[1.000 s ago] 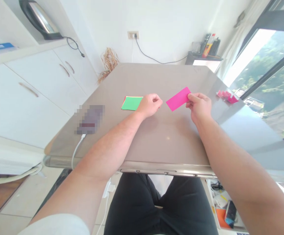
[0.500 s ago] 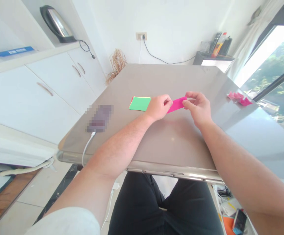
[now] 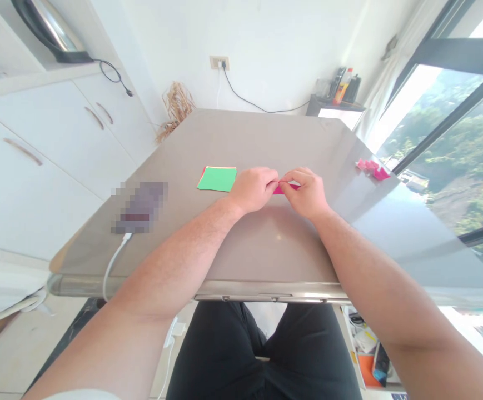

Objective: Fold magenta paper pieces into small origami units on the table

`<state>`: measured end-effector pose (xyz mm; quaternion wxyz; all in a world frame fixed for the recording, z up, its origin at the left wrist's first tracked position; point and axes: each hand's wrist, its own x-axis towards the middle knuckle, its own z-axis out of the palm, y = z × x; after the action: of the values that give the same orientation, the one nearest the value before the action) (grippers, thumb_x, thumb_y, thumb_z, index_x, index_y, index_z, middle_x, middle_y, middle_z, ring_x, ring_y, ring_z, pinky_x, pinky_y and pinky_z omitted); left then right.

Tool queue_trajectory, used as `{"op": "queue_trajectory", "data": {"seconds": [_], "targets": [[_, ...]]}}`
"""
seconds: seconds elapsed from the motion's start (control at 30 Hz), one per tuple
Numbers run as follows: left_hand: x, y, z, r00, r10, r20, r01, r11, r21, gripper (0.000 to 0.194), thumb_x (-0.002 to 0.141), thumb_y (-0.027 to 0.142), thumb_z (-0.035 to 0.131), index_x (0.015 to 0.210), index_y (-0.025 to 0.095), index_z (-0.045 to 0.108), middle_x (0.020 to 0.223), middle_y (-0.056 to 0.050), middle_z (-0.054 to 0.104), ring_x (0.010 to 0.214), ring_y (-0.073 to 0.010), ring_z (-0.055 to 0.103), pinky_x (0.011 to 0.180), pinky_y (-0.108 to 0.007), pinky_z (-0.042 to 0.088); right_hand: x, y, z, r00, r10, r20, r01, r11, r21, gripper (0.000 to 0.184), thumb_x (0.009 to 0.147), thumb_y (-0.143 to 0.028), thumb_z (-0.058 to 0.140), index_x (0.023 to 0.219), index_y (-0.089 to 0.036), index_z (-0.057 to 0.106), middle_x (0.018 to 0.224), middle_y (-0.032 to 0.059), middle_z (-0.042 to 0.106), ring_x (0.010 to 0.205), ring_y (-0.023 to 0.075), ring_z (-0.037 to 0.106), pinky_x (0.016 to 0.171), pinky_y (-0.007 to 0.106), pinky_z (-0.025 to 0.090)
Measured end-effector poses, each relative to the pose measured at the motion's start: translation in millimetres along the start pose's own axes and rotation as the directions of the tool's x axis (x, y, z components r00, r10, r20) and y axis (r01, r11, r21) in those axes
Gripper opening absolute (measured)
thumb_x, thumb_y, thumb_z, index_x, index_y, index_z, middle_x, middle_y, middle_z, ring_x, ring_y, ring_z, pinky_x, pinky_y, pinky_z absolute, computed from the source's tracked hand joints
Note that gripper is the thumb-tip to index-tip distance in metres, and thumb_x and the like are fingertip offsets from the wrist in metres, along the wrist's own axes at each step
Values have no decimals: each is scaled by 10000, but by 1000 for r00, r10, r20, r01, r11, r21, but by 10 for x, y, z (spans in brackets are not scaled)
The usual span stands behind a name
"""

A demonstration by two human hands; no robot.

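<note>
A folded strip of bright pink paper (image 3: 279, 190) is pinched between my two hands above the middle of the table, mostly covered by fingers. My left hand (image 3: 253, 190) grips its left part, thumb and fingers pressed together. From the other side my right hand (image 3: 308, 191) pinches the paper, its fingertips touching or nearly touching those of the left. Just left of my left hand lies a stack of coloured paper (image 3: 217, 179), green on top with red and pale edges showing beneath.
Several pink folded paper pieces (image 3: 373, 169) lie by the table's right edge. A blurred-out phone-like device (image 3: 141, 206) with a white cable (image 3: 114, 261) rests at the left. The grey table (image 3: 262, 133) stands between white cabinets (image 3: 53, 150) and a window (image 3: 441, 139).
My right hand has moved in from the pink strip's right end to meet my left hand, and less of the strip shows. The camera view has turned to the right.
</note>
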<state>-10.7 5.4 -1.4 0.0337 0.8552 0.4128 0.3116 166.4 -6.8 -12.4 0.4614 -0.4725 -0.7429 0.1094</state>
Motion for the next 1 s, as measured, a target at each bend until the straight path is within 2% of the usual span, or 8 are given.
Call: {"op": "queue_trajectory", "data": {"seconds": [0.2,0.3,0.47,0.57,0.7,0.8,0.9,1.0], "targets": [[25,-5,-45,999,-44,-2,44,997,-64,194,876,209,488,763,213,646,777,-39,645,750,-199,562,701,-333,392,44,-44,-20,993,115,21,-116,992,56,94,757,-223,624,686,-229,685,824,18,680,765,183,594,698,325,466],[20,-124,-98,995,-98,-31,95,992,-88,174,849,196,506,726,210,628,746,-30,634,720,-184,542,708,-327,390,75,36,-111,981,193,-34,-190,979,78,69,730,-239,651,673,-218,684,771,13,679,734,177,592,701,324,464],[15,-374,-194,941,-329,-78,308,929,-206,122,797,190,555,691,207,611,695,-5,637,671,-153,532,695,-306,395,127,224,-269,892,405,-198,-373,910,180,119,710,-317,694,699,-199,691,625,-12,603,573,141,515,575,293,426],[19,-345,-182,936,-353,-19,334,902,-274,112,794,217,574,693,202,617,690,-1,640,666,-143,543,674,-293,401,119,212,-256,908,390,-156,-355,911,212,189,739,-380,695,706,-194,699,661,2,626,608,143,536,579,283,428],[6,-152,-88,959,-278,58,280,896,-344,113,801,231,570,710,194,626,680,1,639,642,-136,548,628,-283,395,72,91,-173,950,311,-2,-300,918,259,247,755,-423,710,860,-203,755,777,22,703,707,157,603,663,294,468],[-10,-47,-22,971,-218,93,237,902,-360,115,806,223,562,714,194,624,673,7,637,631,-131,538,616,-281,390,45,34,-136,949,307,72,-315,918,239,221,751,-407,714,794,-194,754,718,19,697,640,148,578,617,292,450],[-16,-11,1,977,-194,86,212,915,-343,124,807,204,557,704,195,625,673,7,639,633,-133,535,622,-288,389,35,23,-125,949,312,56,-317,933,170,212,757,-388,699,696,-188,726,625,7,654,569,133,520,561,285,410],[-13,-9,-4,979,-194,57,202,930,-309,137,806,200,555,688,197,625,647,11,627,619,-134,521,622,-293,379,33,26,-120,953,299,45,-302,941,149,207,757,-389,700,719,-189,734,619,3,645,568,131,511,560,283,405]]}}
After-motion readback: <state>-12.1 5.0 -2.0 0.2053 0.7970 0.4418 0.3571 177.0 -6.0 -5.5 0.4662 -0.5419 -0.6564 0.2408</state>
